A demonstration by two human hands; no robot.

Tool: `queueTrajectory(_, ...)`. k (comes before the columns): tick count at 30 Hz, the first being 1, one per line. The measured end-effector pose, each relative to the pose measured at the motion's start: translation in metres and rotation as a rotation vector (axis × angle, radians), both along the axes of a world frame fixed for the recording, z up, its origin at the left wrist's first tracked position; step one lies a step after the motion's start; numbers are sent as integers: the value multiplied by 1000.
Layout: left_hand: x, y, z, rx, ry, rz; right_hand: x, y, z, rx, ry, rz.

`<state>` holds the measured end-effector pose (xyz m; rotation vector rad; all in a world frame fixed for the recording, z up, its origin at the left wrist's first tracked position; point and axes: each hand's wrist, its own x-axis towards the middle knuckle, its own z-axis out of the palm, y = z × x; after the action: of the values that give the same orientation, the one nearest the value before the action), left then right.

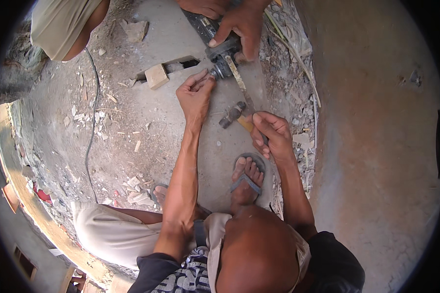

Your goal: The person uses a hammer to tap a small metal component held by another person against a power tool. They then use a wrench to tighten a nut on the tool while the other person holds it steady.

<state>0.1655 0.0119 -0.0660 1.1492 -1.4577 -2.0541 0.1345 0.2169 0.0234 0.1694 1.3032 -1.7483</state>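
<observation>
My left hand (196,95) is closed in a pinch at the metal front end (221,69) of a black power tool (204,28). Whether a small part sits between its fingertips is hidden. Another person's hands (242,27) hold the body of that tool from the far side. In my right hand (275,134) is a hammer (232,115) with a dark metal head and a wooden handle. A narrow, pale-stained bar (237,74) runs from the power tool down past the hammer head toward my right fingers; I cannot tell whether they grip it.
A beige block (156,76) lies by a rectangular slot (182,64) in the concrete. A dark cable (94,122) crosses the ground at left. Stone chips and rubble (138,188) are scattered about. At right runs a smooth concrete surface (371,146). The other person's knee (66,24) shows at upper left.
</observation>
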Motion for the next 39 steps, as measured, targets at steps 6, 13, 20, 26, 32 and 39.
queueTrajectory(6,-4,-13,14,-152,-139,-180,1,0,-6,52,52,31)
queueTrajectory(13,-13,-18,7,95,-46,-53,4,-1,-10,83,109,43)
queueTrajectory(20,-18,-19,6,209,-80,-26,7,4,-10,96,166,42)
queueTrajectory(26,-4,-20,1,219,-6,-72,20,8,-29,79,270,56)
queueTrajectory(32,-7,-17,-1,165,7,-116,21,22,-36,173,474,130)
queueTrajectory(39,-11,-22,0,111,-18,-135,25,31,-32,356,641,88)
